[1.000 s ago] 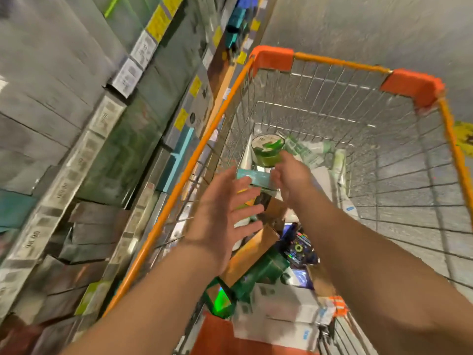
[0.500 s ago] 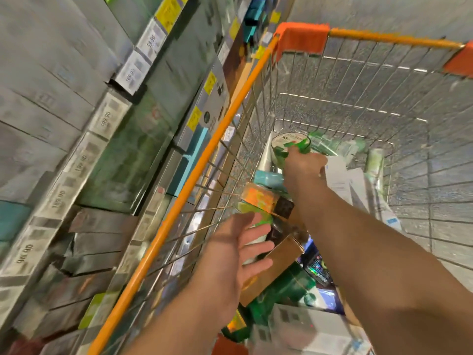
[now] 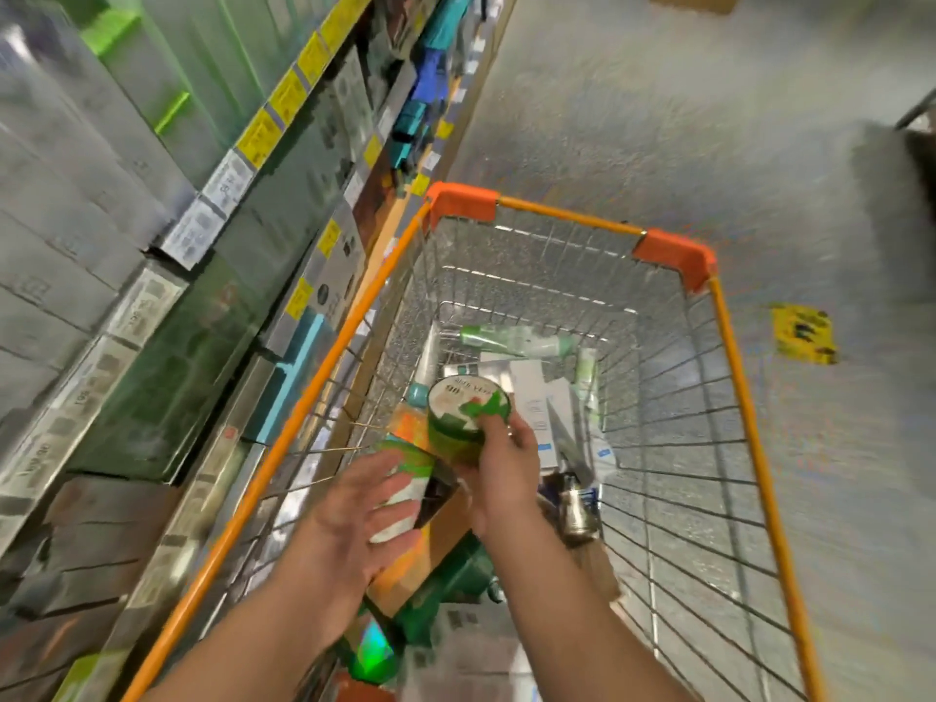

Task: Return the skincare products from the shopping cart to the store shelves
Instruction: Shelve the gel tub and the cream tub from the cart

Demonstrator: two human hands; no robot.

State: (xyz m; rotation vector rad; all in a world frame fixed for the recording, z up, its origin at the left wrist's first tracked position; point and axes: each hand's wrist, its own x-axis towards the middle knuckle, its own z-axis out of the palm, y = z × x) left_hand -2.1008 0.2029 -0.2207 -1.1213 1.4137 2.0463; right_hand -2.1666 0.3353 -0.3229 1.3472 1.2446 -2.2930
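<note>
head view only: step in hand looks like pick-out, right hand [image 3: 501,471] has its fingers curled round the side of a green round jar [image 3: 465,423], label lid up, held above the pile inside the shopping cart [image 3: 314,397] and clear of the wire walls; left hand [image 3: 354,519] is spread, palm down, fingers straight, hovering just over a green-and-white tube [image 3: 405,491] near the cart's left wall, can't tell if it touches it, it holds nothing; my read: task is early, cart is far from unloaded; next move calls for lifting the jar over the orange rim and swinging left to the store shelves [image 3: 167,276], then finding the matching slot, shelf faces are too blurred to tell which one; rest of the load: pale green bottle [image 3: 516,339] lying flat at the far end, white boxes [image 3: 532,392] beside the jar, an orange box [image 3: 410,423] under it, a dark green box [image 3: 456,575] between the forearms, a metal-topped item [image 3: 577,509] right of the right wrist; in the way: the cart's left wall sits close against the shelving, so the jar has to go up before it goes across; left forearm lies along that path; yellow floor sticker [image 3: 803,334] is well apart, irrelevant
</note>
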